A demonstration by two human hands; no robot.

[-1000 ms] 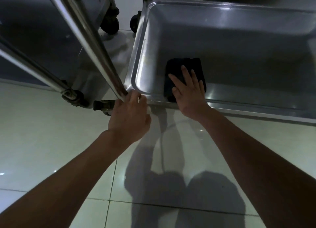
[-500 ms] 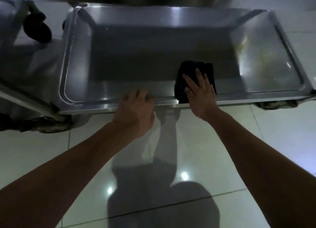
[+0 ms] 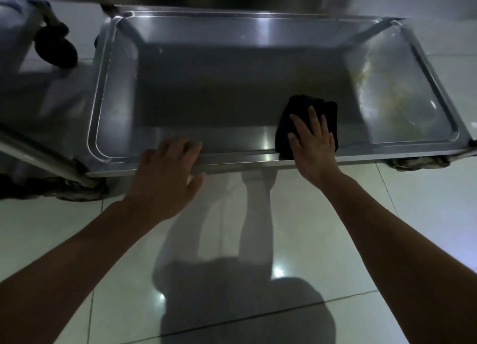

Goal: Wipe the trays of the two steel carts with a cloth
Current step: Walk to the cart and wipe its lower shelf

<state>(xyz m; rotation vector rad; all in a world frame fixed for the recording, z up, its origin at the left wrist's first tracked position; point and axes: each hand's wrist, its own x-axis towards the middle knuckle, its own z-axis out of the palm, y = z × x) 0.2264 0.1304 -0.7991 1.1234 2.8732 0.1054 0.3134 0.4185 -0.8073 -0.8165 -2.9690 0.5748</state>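
The tray [image 3: 232,85] floor lies open left of the cloth [image 3: 309,111] — raised rim all round, a dark shelf overhanging the far side.

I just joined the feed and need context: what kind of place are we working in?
Probably a commercial kitchen or canteen service area, indoors. The clues: a wheeled stainless steel cart with a low tray, a second cart's black caster beside it, and glossy pale floor tiles.

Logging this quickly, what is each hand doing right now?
Left hand: open, resting on the tray rim.
Right hand: open, fingers flat, pressing the cloth.
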